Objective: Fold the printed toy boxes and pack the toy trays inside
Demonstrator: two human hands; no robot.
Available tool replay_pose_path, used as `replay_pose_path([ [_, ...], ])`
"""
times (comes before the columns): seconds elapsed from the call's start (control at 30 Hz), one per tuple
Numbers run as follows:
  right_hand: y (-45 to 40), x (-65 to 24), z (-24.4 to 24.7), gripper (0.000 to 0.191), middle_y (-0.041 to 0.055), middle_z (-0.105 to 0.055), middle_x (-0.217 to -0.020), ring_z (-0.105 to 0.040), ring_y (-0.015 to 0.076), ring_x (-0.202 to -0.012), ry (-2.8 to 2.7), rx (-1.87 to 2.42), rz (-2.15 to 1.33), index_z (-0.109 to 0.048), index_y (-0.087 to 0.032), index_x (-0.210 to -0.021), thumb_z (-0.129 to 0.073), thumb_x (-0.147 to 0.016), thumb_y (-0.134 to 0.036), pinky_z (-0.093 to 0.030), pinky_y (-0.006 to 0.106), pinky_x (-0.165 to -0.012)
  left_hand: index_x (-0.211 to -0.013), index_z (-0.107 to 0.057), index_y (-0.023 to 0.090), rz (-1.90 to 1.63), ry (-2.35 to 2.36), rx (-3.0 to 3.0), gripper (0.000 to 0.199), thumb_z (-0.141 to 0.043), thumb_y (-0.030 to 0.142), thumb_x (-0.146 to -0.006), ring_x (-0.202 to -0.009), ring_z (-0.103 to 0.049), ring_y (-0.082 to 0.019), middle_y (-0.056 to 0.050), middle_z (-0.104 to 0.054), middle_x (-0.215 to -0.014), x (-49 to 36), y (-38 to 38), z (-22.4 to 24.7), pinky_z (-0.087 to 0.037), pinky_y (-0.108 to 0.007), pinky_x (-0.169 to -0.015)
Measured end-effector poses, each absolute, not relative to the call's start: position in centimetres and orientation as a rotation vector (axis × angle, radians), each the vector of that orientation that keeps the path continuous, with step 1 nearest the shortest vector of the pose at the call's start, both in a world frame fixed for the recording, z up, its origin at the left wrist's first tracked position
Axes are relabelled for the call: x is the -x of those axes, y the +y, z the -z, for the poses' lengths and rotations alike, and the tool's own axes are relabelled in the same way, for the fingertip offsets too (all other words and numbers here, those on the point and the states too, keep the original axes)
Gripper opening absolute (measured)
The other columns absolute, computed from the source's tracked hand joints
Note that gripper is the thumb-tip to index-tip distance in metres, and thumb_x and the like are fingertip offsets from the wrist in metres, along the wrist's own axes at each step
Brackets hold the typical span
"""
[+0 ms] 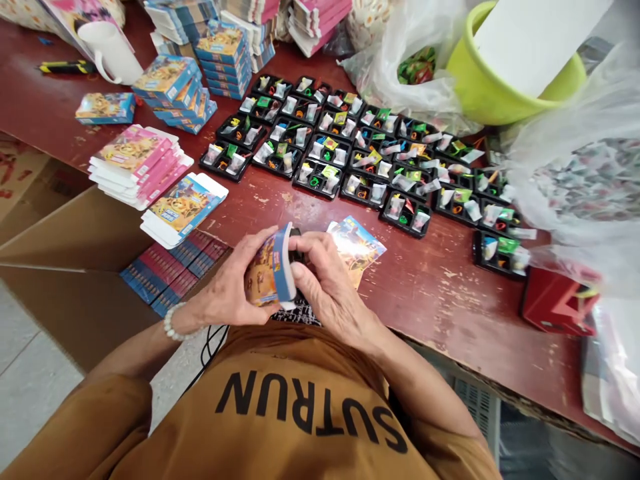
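My left hand [225, 283] grips a small printed cardboard box [267, 270] with a blue edge, holding it tilted above the red table [425, 293]. My right hand [325, 280] closes on a black plastic tray [296, 245] at the box's open end; the hands hide most of it. Beside my right fingers, a flat printed card [357, 247] lies on the table. Several black trays [320, 143] filled with small bagged items stand in rows farther ahead. Left of my hands lie a flat blue box blank [183, 208] and a stack of pink blanks [137, 165].
Stacks of printed boxes [223, 63] and a white mug [110, 50] stand at the far side. A green bucket [500, 73] and plastic bags [580, 160] crowd the right. A red box [557, 303] sits near the table's right edge, and a cardboard carton [75, 227] stands left.
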State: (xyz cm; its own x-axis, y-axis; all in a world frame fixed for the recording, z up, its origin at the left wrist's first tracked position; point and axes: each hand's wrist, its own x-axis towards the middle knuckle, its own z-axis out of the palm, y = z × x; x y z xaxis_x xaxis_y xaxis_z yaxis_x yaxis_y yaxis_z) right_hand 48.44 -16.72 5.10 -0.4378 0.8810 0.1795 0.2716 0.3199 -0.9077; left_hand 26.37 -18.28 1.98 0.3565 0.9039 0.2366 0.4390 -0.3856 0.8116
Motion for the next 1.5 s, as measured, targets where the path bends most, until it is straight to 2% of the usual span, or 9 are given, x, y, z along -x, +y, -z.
replay_pose_path([
  [0.1,-17.6,-49.1,-6.1,0.038,0.0095,-0.046,-0.148,-0.044,0.0308,-0.143,-2.102,0.953,-0.898,-0.067,-0.035,-0.136,-0.048,-0.109,-0.055,-0.047,0.055,-0.116,-0.163,-0.039,0.029,-0.895,0.895,-1.622,0.095,-0.076,0.02,-0.076,-0.134,-0.065,-0.038,-0.012,-0.058,-0.156,-26.1,-20.0,-2.5,-0.059,-0.053,-0.109],
  [0.27,-17.5,-48.9,-5.2,0.031,0.0084,-0.044,-0.16,-0.047,0.0384,-0.138,-2.387,0.918,-0.633,-0.076,-0.035,-0.125,-0.062,-0.103,-0.053,-0.042,0.065,-0.113,-0.132,-0.07,0.024,-0.833,0.907,-1.252,0.052,-0.079,0.023,-0.081,-0.112,-0.077,-0.035,-0.009,-0.078,-0.125,-27.2,-21.4,-2.1,-0.068,-0.052,-0.094],
  [0.5,-18.1,-48.4,-3.0,0.052,0.0137,-0.036,-0.169,-0.048,0.0395,-0.141,-2.369,1.002,-0.707,-0.058,-0.032,-0.146,-0.065,-0.1,-0.057,-0.048,0.066,-0.112,-0.142,-0.055,0.023,-1.126,1.075,-1.114,0.064,-0.084,0.037,-0.087,-0.125,-0.072,-0.033,-0.015,-0.07,-0.138,-27.7,-22.3,1.2,-0.064,-0.049,-0.103],
  [0.67,-19.9,-47.4,0.8,0.061,0.0144,-0.056,-0.147,-0.063,0.029,-0.13,-1.645,1.001,-1.178,-0.034,-0.032,-0.152,-0.066,-0.1,-0.044,-0.059,0.05,-0.105,-0.157,-0.021,0.034,-1.291,1.157,-1.106,0.098,-0.087,0.044,-0.085,-0.105,-0.079,-0.026,-0.014,-0.068,-0.135,-28.0,-24.0,2.5,-0.068,-0.039,-0.088],
  [0.9,-21.0,-47.0,3.0,0.042,0.0059,-0.065,-0.119,-0.068,0.0221,-0.102,-1.42,0.955,-1.275,-0.052,-0.032,-0.128,-0.074,-0.094,-0.041,-0.061,0.04,-0.089,-0.141,-0.051,0.027,-1.516,1.36,-1.34,0.063,-0.084,0.039,-0.088,-0.11,-0.076,-0.024,-0.013,-0.064,-0.139,-28.7,-26.0,4.1,-0.066,-0.035,-0.09],
  [1.03,-20.1,-48.5,1.5,0.019,0.0089,-0.068,-0.128,-0.067,0.0251,-0.116,-1.675,0.999,-1.063,-0.065,-0.029,-0.117,-0.066,-0.102,-0.04,-0.058,0.047,-0.099,-0.119,-0.068,0.023,-1.395,1.456,-1.5,0.035,-0.081,0.036,-0.09,-0.094,-0.076,-0.02,-0.006,-0.074,-0.113,-27.1,-25.4,3.4,-0.065,-0.031,-0.08],
  [1.13,-19.2,-49.2,0.1,0.013,0.0076,-0.073,-0.12,-0.071,0.0237,-0.107,-1.785,0.962,-1.052,-0.069,-0.026,-0.097,-0.066,-0.103,-0.038,-0.06,0.047,-0.096,-0.096,-0.072,0.023,-1.372,1.478,-1.665,0.013,-0.079,0.032,-0.091,-0.09,-0.075,-0.019,-0.004,-0.076,-0.099,-26.1,-24.6,1.9,-0.063,-0.03,-0.077],
  [1.37,-18.3,-49.6,-0.2,0.021,0.0016,-0.077,-0.1,-0.075,0.018,-0.091,-1.696,0.865,-1.112,-0.066,-0.029,-0.119,-0.073,-0.099,-0.029,-0.064,0.035,-0.082,-0.102,-0.061,0.023,-1.544,1.364,-1.44,0.029,-0.084,0.024,-0.086,-0.093,-0.081,-0.021,-0.004,-0.081,-0.1,-27.2,-24.1,0.8,-0.066,-0.034,-0.084],
  [1.5,-17.5,-50.7,-0.8,0.006,0.0043,-0.077,-0.102,-0.075,0.0198,-0.093,-1.983,0.759,-0.96,-0.073,-0.028,-0.105,-0.071,-0.101,-0.032,-0.063,0.037,-0.08,-0.102,-0.066,0.022,-1.394,1.38,-1.514,0.027,-0.086,0.031,-0.085,-0.092,-0.08,-0.021,-0.006,-0.081,-0.1,-26.5,-24.1,0.7,-0.067,-0.035,-0.082],
])
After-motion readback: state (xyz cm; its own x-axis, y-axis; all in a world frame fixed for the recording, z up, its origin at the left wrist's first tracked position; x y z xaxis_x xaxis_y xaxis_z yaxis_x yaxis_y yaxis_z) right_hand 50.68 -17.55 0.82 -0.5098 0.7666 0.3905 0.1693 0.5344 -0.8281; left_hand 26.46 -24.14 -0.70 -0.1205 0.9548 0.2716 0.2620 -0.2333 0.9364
